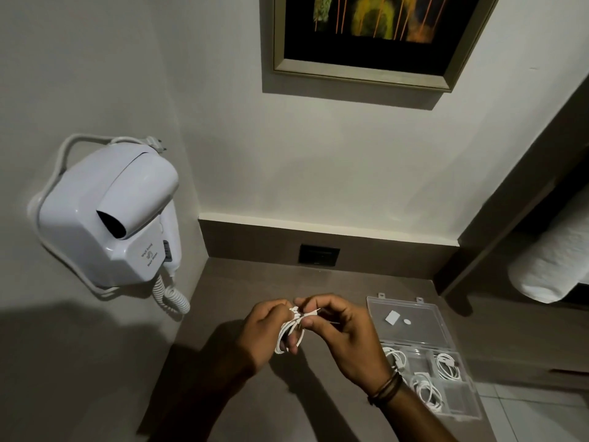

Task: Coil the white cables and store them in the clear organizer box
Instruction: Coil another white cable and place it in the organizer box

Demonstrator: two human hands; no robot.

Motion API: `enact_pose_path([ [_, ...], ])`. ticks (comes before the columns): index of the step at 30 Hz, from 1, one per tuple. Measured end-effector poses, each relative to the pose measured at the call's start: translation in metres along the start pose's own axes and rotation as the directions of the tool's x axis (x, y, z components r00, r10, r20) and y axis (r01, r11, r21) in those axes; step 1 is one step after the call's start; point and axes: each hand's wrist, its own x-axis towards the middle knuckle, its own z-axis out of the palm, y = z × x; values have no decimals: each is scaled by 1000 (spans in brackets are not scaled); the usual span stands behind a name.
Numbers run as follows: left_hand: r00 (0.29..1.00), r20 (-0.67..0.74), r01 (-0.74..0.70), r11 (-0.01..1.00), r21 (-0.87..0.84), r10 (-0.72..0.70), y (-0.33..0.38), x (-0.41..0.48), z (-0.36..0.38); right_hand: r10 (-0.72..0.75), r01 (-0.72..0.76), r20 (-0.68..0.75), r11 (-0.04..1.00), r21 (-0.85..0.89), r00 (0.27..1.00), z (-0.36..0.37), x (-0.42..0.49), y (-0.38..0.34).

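A white cable (288, 334) is wound into a small coil above the brown counter (229, 298). My left hand (266, 334) grips the coil's loops from the left. My right hand (342, 338) pinches the cable's wrapped end at the top of the coil. To the right lies the clear organizer box (459, 406) with its lid (406, 323) folded open toward the wall. Three coiled white cables (447, 365) rest in its compartments; my right wrist hides part of one.
A white wall-mounted hair dryer (108, 215) with a curly cord hangs on the left wall beside the counter. A dark power socket (318, 255) sits in the backsplash. A framed picture (366, 36) hangs above. A rolled white towel (554, 266) lies on a shelf at right.
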Motion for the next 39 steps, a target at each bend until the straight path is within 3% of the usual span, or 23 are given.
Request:
enact_pose_path([
  [4,995,80,49,996,80,-55,-3,2,-7,4,-6,29,999,47,1000,3,-3,2],
  [9,999,53,-27,933,359,8,-20,7,-13,88,-79,-131,994,71,988,14,-6,8],
  [12,995,23,-97,913,395,95,-29,3,-13,213,-172,-178,961,219,961,21,-8,13],
  [17,989,43,-146,915,376,140,-37,-6,-8,446,-323,-163,814,484,880,22,-8,18],
  [20,993,19,-120,945,306,120,-29,-13,0,411,-326,-201,877,352,889,21,-7,20],
  [23,995,-40,-78,955,285,93,-19,-11,8,175,-201,-304,978,-59,937,20,-6,22],
  [25,997,-47,-50,962,269,64,-15,-11,10,-9,-78,-241,933,-350,970,19,-8,21],
  [27,997,-40,-45,960,275,59,-12,-13,11,-94,29,-99,854,-520,991,17,-9,18],
  [29,996,-53,-54,951,305,74,-10,-16,10,-43,43,13,855,-517,999,12,-9,16],
  [33,993,-60,-78,936,343,105,-6,-14,3,137,-86,129,936,-341,982,11,-15,15],
  [39,995,-47,-68,936,344,90,-6,-15,7,208,-206,-2,966,-158,978,25,-10,23],
])
